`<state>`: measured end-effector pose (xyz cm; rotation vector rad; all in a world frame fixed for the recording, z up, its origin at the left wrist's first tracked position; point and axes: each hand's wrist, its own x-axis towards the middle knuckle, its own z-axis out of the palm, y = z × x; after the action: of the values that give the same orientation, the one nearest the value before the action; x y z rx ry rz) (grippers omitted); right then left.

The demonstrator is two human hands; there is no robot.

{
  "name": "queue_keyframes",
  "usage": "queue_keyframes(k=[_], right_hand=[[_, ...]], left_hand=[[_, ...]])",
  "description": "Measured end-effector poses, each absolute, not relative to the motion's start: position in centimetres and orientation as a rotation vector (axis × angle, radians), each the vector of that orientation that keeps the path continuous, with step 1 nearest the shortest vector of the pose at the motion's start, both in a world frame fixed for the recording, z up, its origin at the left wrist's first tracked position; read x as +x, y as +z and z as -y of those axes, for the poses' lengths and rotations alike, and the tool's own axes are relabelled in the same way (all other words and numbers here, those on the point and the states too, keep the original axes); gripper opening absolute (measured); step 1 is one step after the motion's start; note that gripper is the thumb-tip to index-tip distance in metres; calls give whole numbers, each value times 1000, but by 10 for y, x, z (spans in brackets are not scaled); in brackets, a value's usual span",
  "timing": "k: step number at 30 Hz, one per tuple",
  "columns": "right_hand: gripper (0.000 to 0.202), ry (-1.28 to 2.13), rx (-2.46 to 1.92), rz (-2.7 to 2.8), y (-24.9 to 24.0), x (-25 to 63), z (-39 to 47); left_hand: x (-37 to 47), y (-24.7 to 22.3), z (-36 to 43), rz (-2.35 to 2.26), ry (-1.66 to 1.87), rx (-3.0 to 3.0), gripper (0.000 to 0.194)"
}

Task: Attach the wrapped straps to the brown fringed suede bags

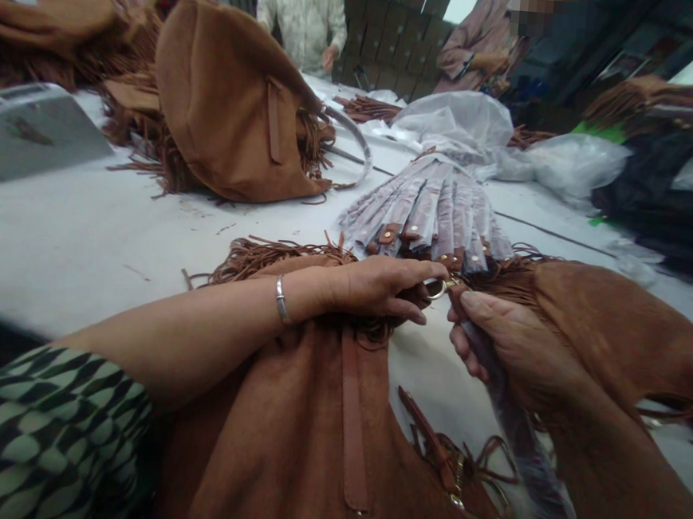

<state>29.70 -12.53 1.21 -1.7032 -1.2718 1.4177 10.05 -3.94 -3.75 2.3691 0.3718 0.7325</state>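
A brown suede bag [285, 431] with a stitched leather strip lies in front of me, fringe along its far side. My left hand [386, 287] reaches over it, its fingers closed around a gold metal ring [437, 289] at the bag's edge. My right hand [497, 327] pinches the leather end of a plastic-wrapped bag strap [514, 417], which trails down toward me. The gold clasp at that end meets the ring between my hands; whether it is hooked on, I cannot tell.
Beyond my hands lies a bundle of plastic-wrapped straps [435, 202]. Another brown bag [226, 114] stands at the back left, and a fringed bag [629, 330] lies right. Clear plastic bags [459, 124] sit farther back. Several people work around the table [143, 251].
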Motion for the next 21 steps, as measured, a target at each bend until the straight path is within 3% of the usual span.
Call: queue_keyframes(k=[14,21], right_hand=[[44,1340,-1841,1596,23,298,100],[41,1482,-1758,1807,29,310,86]], left_hand=[[103,-37,44,-405,701,2411,44],[100,-40,43,-292,759,2405,37]])
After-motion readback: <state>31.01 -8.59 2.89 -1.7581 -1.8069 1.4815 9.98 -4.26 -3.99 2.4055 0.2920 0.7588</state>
